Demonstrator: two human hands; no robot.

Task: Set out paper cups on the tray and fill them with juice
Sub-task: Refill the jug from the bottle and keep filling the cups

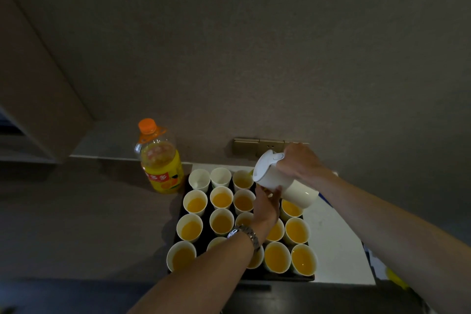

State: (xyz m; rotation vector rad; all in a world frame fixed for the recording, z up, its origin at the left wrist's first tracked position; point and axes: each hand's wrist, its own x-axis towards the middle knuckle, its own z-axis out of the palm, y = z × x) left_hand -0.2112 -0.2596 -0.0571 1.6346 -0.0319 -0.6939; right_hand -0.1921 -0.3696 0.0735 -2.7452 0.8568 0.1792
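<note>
Filling the back row of paper cups from a white jug.

We tip the jug with our right hand, fingers wrapped round its handle, while our left hand props it from beneath, fingers pressed together, steadying the pour into a back-row cup on the black tray. Two cups beside it look empty. The juice bottle stands capped just left of the tray; its red label cannot be read.

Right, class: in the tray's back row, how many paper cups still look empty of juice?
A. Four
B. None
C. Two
C. The two leftmost back-row cups show white insides, while the pitcher tips over the third cup, which already holds juice.
</note>
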